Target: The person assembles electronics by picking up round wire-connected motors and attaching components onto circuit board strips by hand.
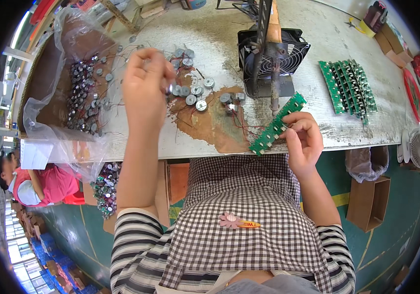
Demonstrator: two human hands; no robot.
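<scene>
A long green circuit board strip (270,133) with small pale parts along it is pinched between the thumb and fingers of my right hand (304,139). It slants over the table's near edge, below an upright metal rod with a soldering-iron-like tip (275,93). My left hand (146,81) hovers over the left part of the table, slightly blurred, with its fingers curled together. What those fingers hold, if anything, I cannot make out. Beside that hand lie several small round silver motors (190,99) with thin red wires. A few more motors (231,100) sit nearer the rod.
A black fan (291,51) stands behind the rod. Stacked green boards (348,88) lie at right. A plastic-lined carton (48,83) of motors is on the left. Below the table are a small-parts heap (105,188) and a carton (368,203). Another person (48,183) sits at far left.
</scene>
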